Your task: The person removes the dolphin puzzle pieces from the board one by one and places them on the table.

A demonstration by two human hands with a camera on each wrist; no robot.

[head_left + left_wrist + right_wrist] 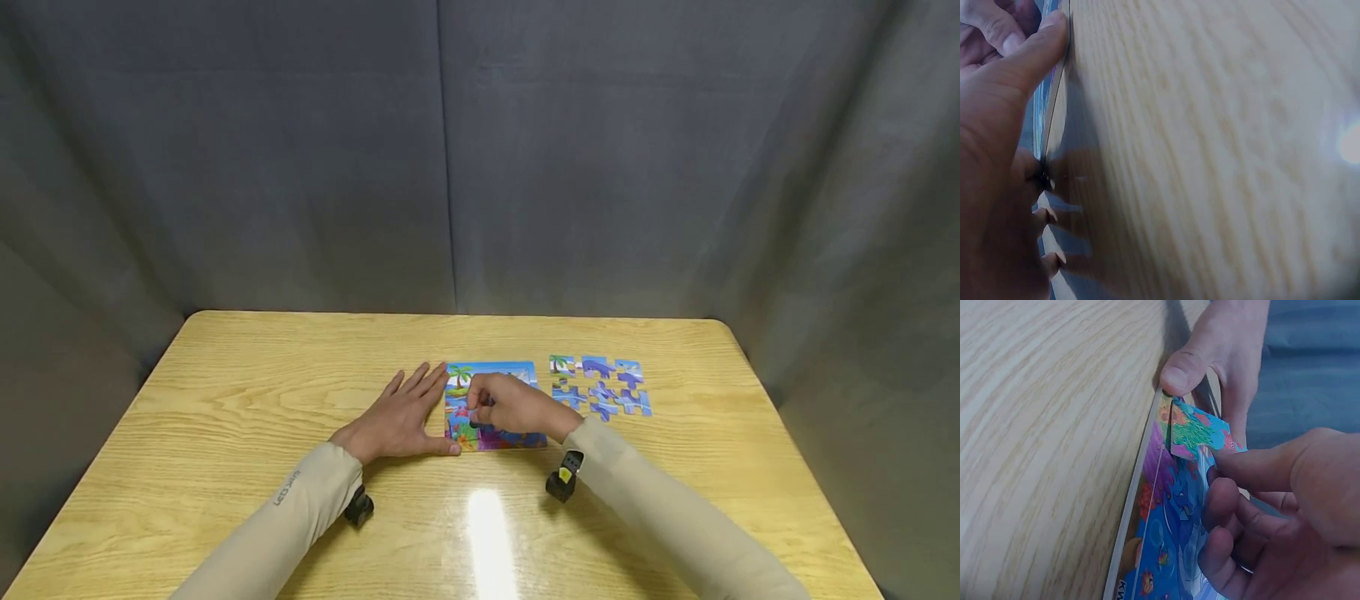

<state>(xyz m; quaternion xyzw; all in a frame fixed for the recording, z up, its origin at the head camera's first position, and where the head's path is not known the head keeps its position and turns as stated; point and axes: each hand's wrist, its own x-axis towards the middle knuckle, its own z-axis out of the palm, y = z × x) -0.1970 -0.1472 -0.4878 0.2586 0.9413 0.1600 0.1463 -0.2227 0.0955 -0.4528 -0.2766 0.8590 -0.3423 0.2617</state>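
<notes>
Toward the far edge of the table (262,375), the left hand (397,423) lies spread along the left edge of the sea-themed puzzle board (498,365), seemingly bracing it, while the right hand (517,404) pinches a coral-printed jigsaw piece (1200,428) over the board's near-left corner, loose pieces (602,392) off its right edge.

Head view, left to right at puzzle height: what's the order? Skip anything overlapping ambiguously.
Left hand → puzzle board → loose puzzle pieces.
</notes>
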